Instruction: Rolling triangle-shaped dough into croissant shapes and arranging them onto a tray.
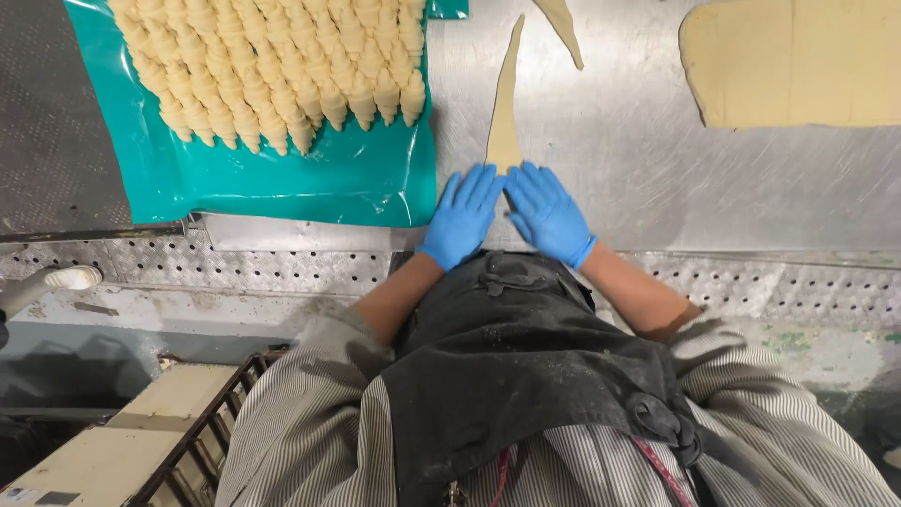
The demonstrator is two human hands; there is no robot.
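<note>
Pointing away: dough triangle point(504, 113) lengthwise.

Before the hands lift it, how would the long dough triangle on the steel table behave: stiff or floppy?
The dough triangle is probably floppy: it lies thin and flat on the steel table. Its narrow tip would likely stretch or tear if pulled. It should not roll as it lies, though the left hand and right hand press its wide end, where it seems soft.

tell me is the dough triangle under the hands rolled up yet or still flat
Mostly flat: the dough triangle lies stretched on the steel table; its wide end is hidden under both hands.
</note>
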